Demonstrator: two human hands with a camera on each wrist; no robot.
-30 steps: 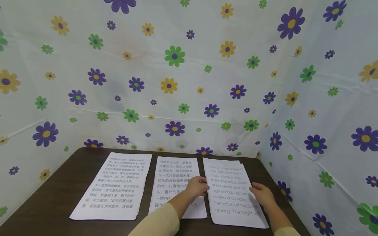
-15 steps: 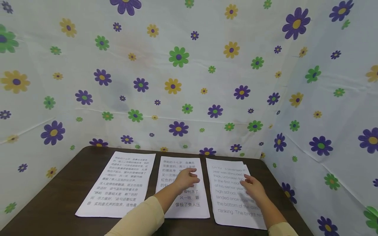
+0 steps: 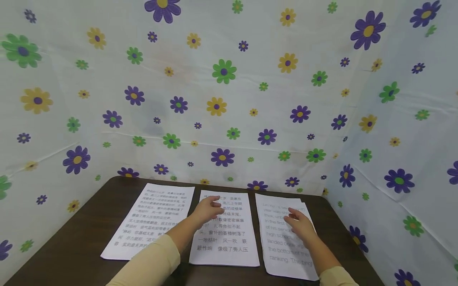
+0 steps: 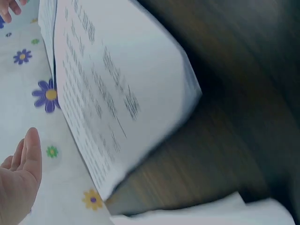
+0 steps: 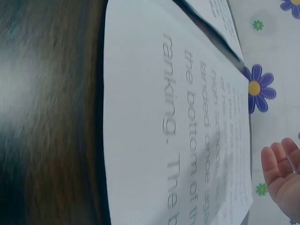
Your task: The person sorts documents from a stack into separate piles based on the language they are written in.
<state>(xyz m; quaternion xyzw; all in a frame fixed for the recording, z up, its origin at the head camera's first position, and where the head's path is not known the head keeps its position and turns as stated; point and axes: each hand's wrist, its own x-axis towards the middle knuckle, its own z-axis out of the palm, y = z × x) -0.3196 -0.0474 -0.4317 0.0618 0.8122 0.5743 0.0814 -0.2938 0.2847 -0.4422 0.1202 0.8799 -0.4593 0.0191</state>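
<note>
Three stacks of printed paper lie side by side. My left hand (image 3: 206, 210), fingers loosely bent and holding nothing, hovers over the upper left of the middle stack (image 3: 229, 254), which bears large Chinese print. On the right stack (image 3: 286, 266) the print is in English; my right hand (image 3: 299, 226) hangs above its upper right part, fingers relaxed, with nothing in them. The left stack (image 3: 154, 214), in smaller Chinese print, is partly covered by my left sleeve. Both wrist views show the left hand (image 4: 21, 178) and right hand (image 5: 287, 183) raised off the paper.
The dark brown table (image 3: 80, 238) has rounded back corners. A white cloth (image 3: 186, 163) with purple, green and yellow flowers hangs behind it and along both sides. Narrow strips of table separate the stacks.
My left hand has moved left from the right stack's edge to over the middle stack. My right hand has left the right stack's right edge and moved inward above it. The head view has turned left.
</note>
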